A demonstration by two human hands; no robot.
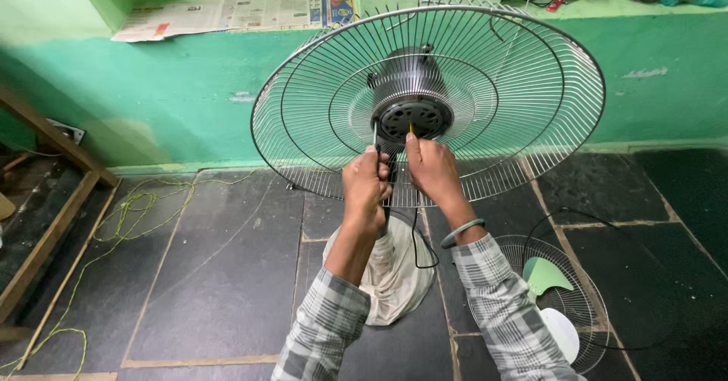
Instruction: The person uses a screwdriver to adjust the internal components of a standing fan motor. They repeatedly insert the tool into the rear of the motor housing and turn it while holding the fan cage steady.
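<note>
Hands meet at the hub of a fan motor (411, 97), which sits at the centre of a round wire guard (523, 85) held up in front of the green wall (189, 93). The left hand (365, 188) is closed around a dark tool handle whose thin shaft (374, 132) points up at the motor's lower face; the right hand (431, 167) pinches a small yellow-tipped piece (412, 128) just beside that shaft, against the same face. A black cord (415, 237) hangs below the motor, down past the wrists, toward a pale cloth bundle (394, 275) on the floor. Judging by this grip, the risk is a slip: the shaft could skid off the motor face and jab the fingers of the right hand, which lie almost touching it, or the guard, which neither hand appears to steady, could tilt and drag the cord. The small piece could also drop through the wires. Below the motor lies a floor (220, 275) of dark stone slabs with pale joints; a second, smaller fan guard with pale green blades (553, 305) lies below and right of the motor, and a yellow-green cord (144, 206) trails far to its left beside a wooden frame (53, 199). Above the motor, a ledge on the wall carries spread newspaper (235, 13).
</note>
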